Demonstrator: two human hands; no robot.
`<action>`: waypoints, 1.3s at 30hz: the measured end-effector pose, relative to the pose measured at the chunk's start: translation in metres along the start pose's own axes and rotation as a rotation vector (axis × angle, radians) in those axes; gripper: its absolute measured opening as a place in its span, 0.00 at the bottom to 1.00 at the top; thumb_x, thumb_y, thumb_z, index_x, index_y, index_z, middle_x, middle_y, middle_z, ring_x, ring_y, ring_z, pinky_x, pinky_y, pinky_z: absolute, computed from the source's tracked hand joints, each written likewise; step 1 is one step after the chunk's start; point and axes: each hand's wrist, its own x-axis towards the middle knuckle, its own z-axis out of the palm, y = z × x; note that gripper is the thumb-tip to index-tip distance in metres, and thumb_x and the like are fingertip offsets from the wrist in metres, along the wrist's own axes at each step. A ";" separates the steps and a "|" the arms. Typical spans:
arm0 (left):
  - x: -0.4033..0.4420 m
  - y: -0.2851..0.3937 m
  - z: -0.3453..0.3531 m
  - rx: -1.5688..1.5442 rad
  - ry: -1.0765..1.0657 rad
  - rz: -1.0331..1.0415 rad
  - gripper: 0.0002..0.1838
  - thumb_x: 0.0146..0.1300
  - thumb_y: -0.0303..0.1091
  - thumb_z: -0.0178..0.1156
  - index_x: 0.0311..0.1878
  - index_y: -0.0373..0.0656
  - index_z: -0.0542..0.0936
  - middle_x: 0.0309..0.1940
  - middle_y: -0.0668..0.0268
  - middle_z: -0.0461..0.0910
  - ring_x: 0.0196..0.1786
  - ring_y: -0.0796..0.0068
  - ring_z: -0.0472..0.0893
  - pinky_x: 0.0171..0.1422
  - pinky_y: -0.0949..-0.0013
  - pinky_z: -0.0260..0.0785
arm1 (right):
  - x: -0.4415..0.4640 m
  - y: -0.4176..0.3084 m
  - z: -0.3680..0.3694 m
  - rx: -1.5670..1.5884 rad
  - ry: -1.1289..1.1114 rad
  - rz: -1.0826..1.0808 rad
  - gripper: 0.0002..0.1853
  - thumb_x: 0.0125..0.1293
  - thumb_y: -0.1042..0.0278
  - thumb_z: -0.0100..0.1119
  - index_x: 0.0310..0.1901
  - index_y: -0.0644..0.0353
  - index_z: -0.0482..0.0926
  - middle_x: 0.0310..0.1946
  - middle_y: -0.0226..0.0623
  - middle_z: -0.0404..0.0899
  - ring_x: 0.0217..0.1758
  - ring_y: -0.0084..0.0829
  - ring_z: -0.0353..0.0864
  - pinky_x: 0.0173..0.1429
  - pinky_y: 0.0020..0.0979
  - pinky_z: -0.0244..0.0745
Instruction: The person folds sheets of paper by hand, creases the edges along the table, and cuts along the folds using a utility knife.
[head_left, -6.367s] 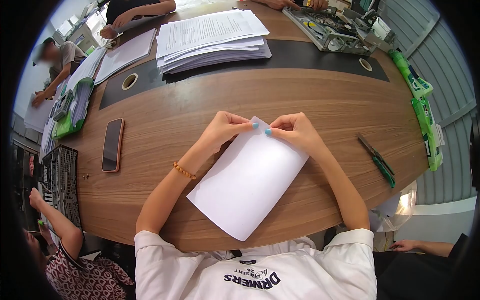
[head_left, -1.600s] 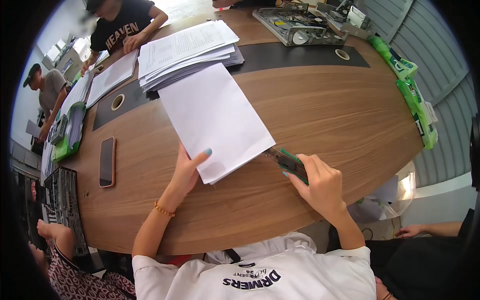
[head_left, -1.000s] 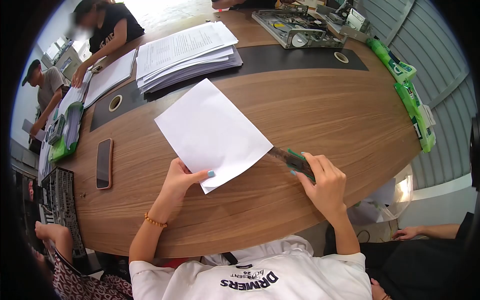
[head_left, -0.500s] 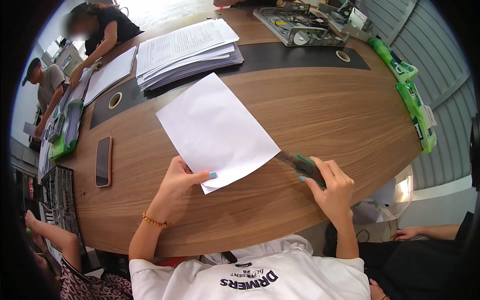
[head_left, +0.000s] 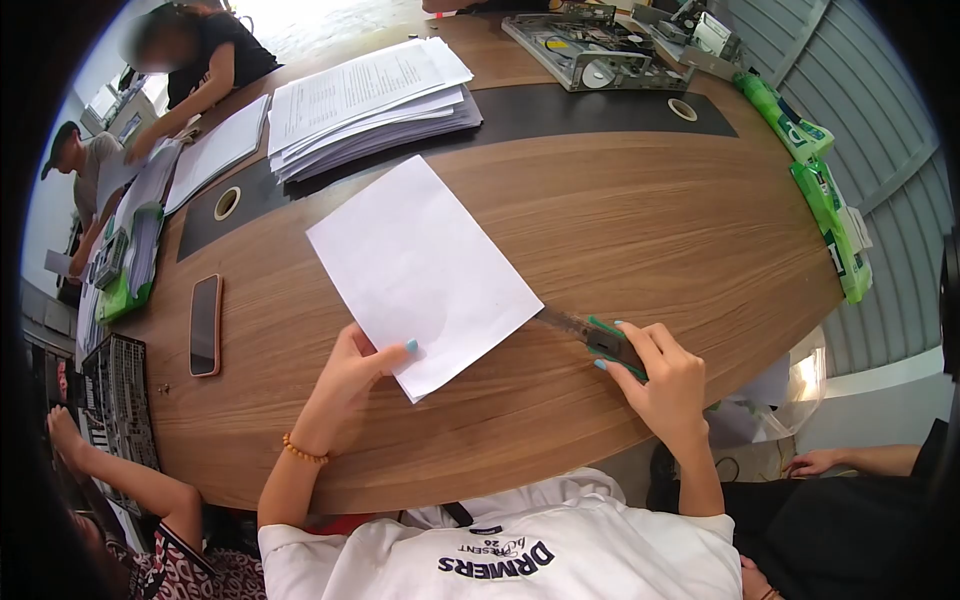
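Observation:
A white sheet of paper (head_left: 420, 270), seemingly folded, is tilted above the wooden table. My left hand (head_left: 350, 370) grips its near-left edge, thumb on top and fingers underneath. My right hand (head_left: 660, 380) is closed around the black and green handle of a utility knife (head_left: 612, 345). The knife's blade points left and meets the paper's right corner; its tip is hidden there, so I cannot tell how far it reaches under or between the layers.
A thick stack of printed papers (head_left: 370, 110) lies at the back, beside a tape roll (head_left: 228, 203). A phone (head_left: 206, 325) rests at left. An opened metal device (head_left: 600, 50) and green packs (head_left: 832, 230) line the far right. Other people sit around the table.
The paper has shifted slightly left and turned a little. My right hand and the knife have moved slightly left, and more of the blade's length shows beside the handle.

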 end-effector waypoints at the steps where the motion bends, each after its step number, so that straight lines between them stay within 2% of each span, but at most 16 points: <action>1: -0.001 -0.004 0.003 -0.175 0.035 -0.035 0.17 0.57 0.28 0.61 0.49 0.31 0.73 0.43 0.56 0.79 0.41 0.70 0.82 0.44 0.70 0.77 | 0.000 -0.001 0.002 0.001 -0.002 0.001 0.22 0.47 0.62 0.69 0.45 0.60 0.77 0.29 0.33 0.74 0.26 0.32 0.77 0.26 0.30 0.71; 2: -0.001 -0.004 0.007 -0.177 0.036 -0.040 0.17 0.57 0.28 0.61 0.49 0.31 0.73 0.43 0.56 0.79 0.41 0.70 0.82 0.44 0.70 0.77 | 0.000 -0.003 0.006 0.023 0.016 0.009 0.22 0.48 0.62 0.69 0.45 0.60 0.77 0.29 0.33 0.74 0.26 0.32 0.78 0.26 0.30 0.71; 4: -0.003 -0.003 0.016 -0.350 -0.148 -0.117 0.17 0.62 0.30 0.56 0.52 0.31 0.70 0.45 0.54 0.78 0.38 0.65 0.83 0.43 0.66 0.79 | -0.001 -0.005 0.011 0.044 0.034 0.018 0.22 0.48 0.62 0.69 0.44 0.60 0.77 0.29 0.33 0.74 0.27 0.32 0.78 0.26 0.30 0.71; 5: -0.005 0.000 0.020 -0.349 -0.147 -0.120 0.17 0.62 0.30 0.56 0.52 0.31 0.70 0.45 0.54 0.78 0.38 0.65 0.83 0.43 0.66 0.79 | 0.000 -0.006 0.013 0.022 0.054 0.013 0.22 0.48 0.62 0.69 0.44 0.60 0.77 0.29 0.33 0.74 0.27 0.32 0.78 0.26 0.30 0.71; 7: -0.010 0.006 0.026 -0.149 -0.154 -0.117 0.16 0.64 0.29 0.53 0.52 0.30 0.69 0.41 0.54 0.79 0.36 0.63 0.83 0.34 0.71 0.78 | 0.000 -0.004 0.016 0.001 0.077 0.014 0.21 0.49 0.61 0.69 0.44 0.60 0.77 0.29 0.33 0.74 0.27 0.33 0.78 0.26 0.30 0.71; 11: -0.010 0.004 0.020 -0.035 -0.199 -0.177 0.16 0.65 0.30 0.52 0.50 0.27 0.71 0.40 0.52 0.79 0.37 0.63 0.83 0.39 0.70 0.79 | 0.002 0.000 0.016 -0.002 0.055 0.015 0.22 0.48 0.62 0.69 0.45 0.60 0.77 0.30 0.33 0.74 0.26 0.33 0.77 0.27 0.30 0.71; 13: -0.008 0.001 0.020 -0.033 -0.180 -0.161 0.13 0.65 0.29 0.52 0.47 0.27 0.73 0.35 0.54 0.80 0.34 0.65 0.83 0.32 0.72 0.77 | 0.002 0.002 0.015 -0.005 0.031 0.022 0.22 0.48 0.63 0.69 0.45 0.60 0.77 0.30 0.32 0.74 0.26 0.33 0.77 0.27 0.30 0.71; 14: -0.008 0.001 0.019 -0.033 -0.183 -0.162 0.13 0.65 0.29 0.52 0.47 0.27 0.73 0.35 0.54 0.80 0.34 0.65 0.83 0.32 0.72 0.77 | 0.004 0.004 0.013 0.019 0.034 0.024 0.22 0.48 0.63 0.69 0.45 0.59 0.77 0.30 0.32 0.74 0.26 0.33 0.77 0.27 0.31 0.71; 16: -0.009 0.003 0.018 -0.020 -0.225 -0.171 0.14 0.66 0.30 0.52 0.46 0.26 0.74 0.35 0.52 0.81 0.35 0.67 0.83 0.37 0.73 0.78 | 0.005 0.005 0.010 0.045 0.036 0.028 0.22 0.47 0.64 0.69 0.45 0.59 0.78 0.30 0.32 0.74 0.27 0.32 0.77 0.28 0.31 0.71; 23: -0.010 0.007 0.012 -0.048 -0.164 -0.168 0.12 0.65 0.29 0.52 0.44 0.26 0.75 0.33 0.54 0.81 0.32 0.69 0.83 0.36 0.73 0.77 | 0.006 0.022 0.001 -0.013 0.096 0.042 0.21 0.47 0.65 0.69 0.45 0.57 0.78 0.30 0.32 0.75 0.28 0.33 0.78 0.29 0.31 0.71; 25: -0.010 0.006 0.006 -0.014 -0.227 -0.182 0.12 0.65 0.29 0.52 0.43 0.27 0.75 0.32 0.55 0.81 0.32 0.70 0.83 0.36 0.73 0.77 | 0.006 0.029 -0.003 -0.058 0.213 0.163 0.20 0.48 0.66 0.69 0.45 0.56 0.78 0.30 0.32 0.75 0.27 0.33 0.78 0.28 0.31 0.71; 26: -0.009 0.007 0.007 -0.017 -0.229 -0.176 0.12 0.65 0.29 0.52 0.43 0.27 0.75 0.32 0.55 0.81 0.32 0.70 0.83 0.36 0.73 0.77 | 0.005 0.028 -0.010 -0.033 0.224 0.127 0.20 0.48 0.67 0.69 0.45 0.56 0.78 0.30 0.33 0.76 0.27 0.32 0.79 0.28 0.30 0.71; 33: -0.003 0.006 0.004 -0.117 -0.178 -0.129 0.14 0.66 0.32 0.51 0.43 0.27 0.74 0.31 0.55 0.81 0.32 0.68 0.83 0.35 0.73 0.76 | -0.004 0.018 -0.037 0.155 0.141 0.052 0.21 0.44 0.70 0.71 0.45 0.56 0.79 0.29 0.34 0.77 0.26 0.31 0.79 0.28 0.28 0.72; 35: -0.002 0.002 0.002 -0.135 -0.148 -0.120 0.15 0.67 0.33 0.50 0.43 0.27 0.74 0.31 0.54 0.81 0.32 0.67 0.83 0.35 0.73 0.76 | -0.007 0.007 -0.040 0.188 0.043 0.081 0.22 0.42 0.70 0.71 0.44 0.57 0.80 0.28 0.34 0.76 0.26 0.31 0.79 0.28 0.28 0.71; 39: 0.000 -0.002 0.000 -0.212 -0.127 -0.152 0.15 0.67 0.35 0.50 0.42 0.27 0.73 0.31 0.53 0.81 0.31 0.66 0.83 0.34 0.73 0.77 | -0.008 0.003 -0.034 0.121 0.036 0.029 0.22 0.42 0.69 0.72 0.43 0.57 0.80 0.28 0.32 0.76 0.24 0.30 0.77 0.26 0.28 0.70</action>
